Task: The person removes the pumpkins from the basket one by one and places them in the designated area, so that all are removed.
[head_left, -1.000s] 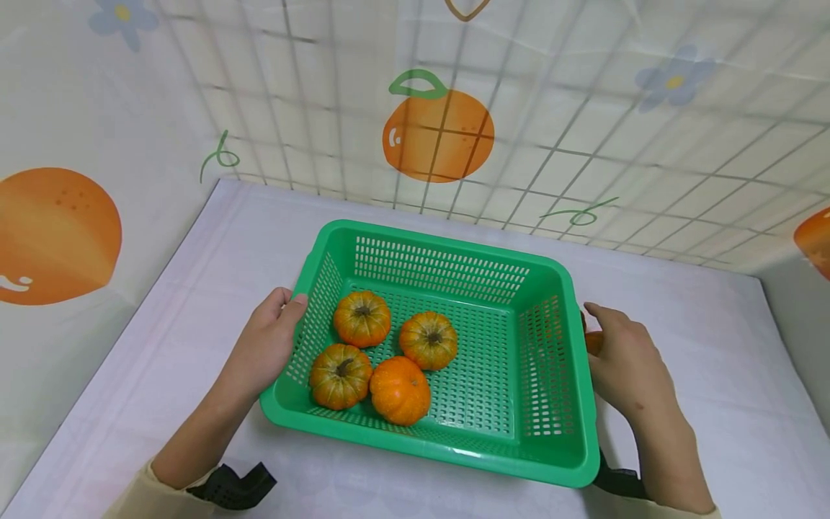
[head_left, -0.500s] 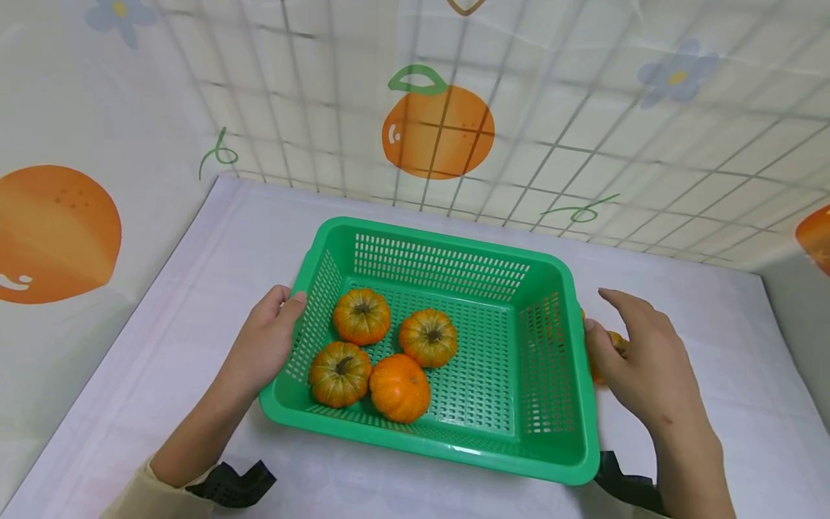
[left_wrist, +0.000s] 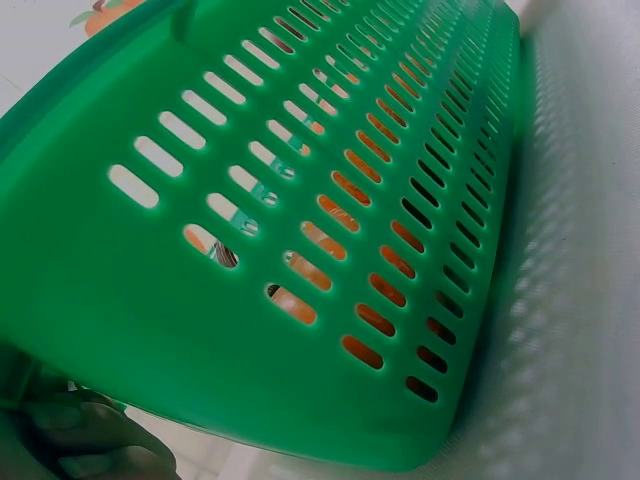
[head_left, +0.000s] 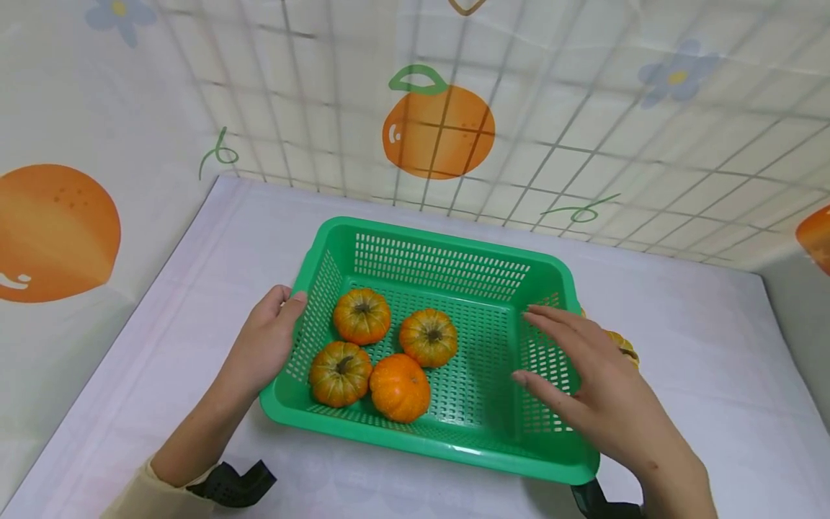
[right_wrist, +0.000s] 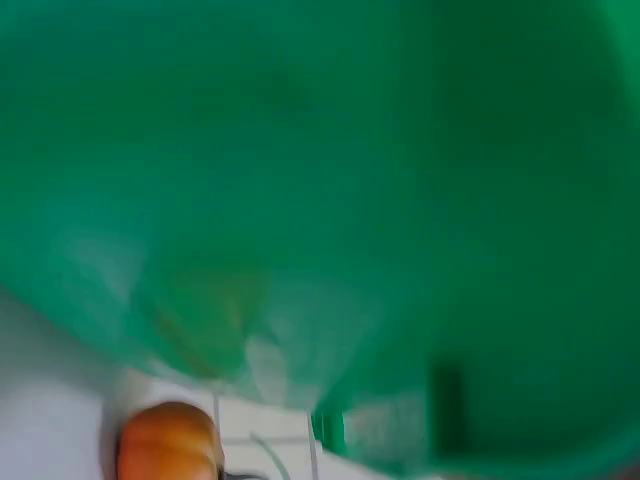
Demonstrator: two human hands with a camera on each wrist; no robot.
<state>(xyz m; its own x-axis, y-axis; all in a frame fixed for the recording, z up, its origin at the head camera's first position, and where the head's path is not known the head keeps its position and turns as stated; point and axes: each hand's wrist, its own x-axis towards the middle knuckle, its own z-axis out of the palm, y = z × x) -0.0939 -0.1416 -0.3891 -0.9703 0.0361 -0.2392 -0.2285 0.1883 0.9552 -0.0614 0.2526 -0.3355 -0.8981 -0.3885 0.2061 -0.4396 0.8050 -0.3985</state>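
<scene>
A green plastic basket (head_left: 447,456) with slotted walls stands on the white-covered table. Its left rim is gripped by my left hand (head_left: 267,346), thumb on top; in the left wrist view, curled fingers (left_wrist: 95,440) show beneath the rim. On the basket's left half lie several small pumpkins: mottled ones (head_left: 362,317) and a plainer orange one (head_left: 400,388). Over the right wall reaches my right hand (head_left: 599,386), fingers extended, thumb apart, nothing held. Behind that hand, outside the basket, a yellow-orange pumpkin (head_left: 624,346) is partly hidden.
A wire grid (head_left: 577,155) covered by a fruit-print sheet rises behind the table (head_left: 700,346). Another printed sheet (head_left: 58,130) stands at the left. In the right wrist view, an orange pumpkin (right_wrist: 170,442) lies beyond the blurred basket wall.
My right hand has left the pumpkin outside the basket's right wall, risen, and moved left over the basket with its fingers extended. The left hand and the pumpkins inside stay in place.
</scene>
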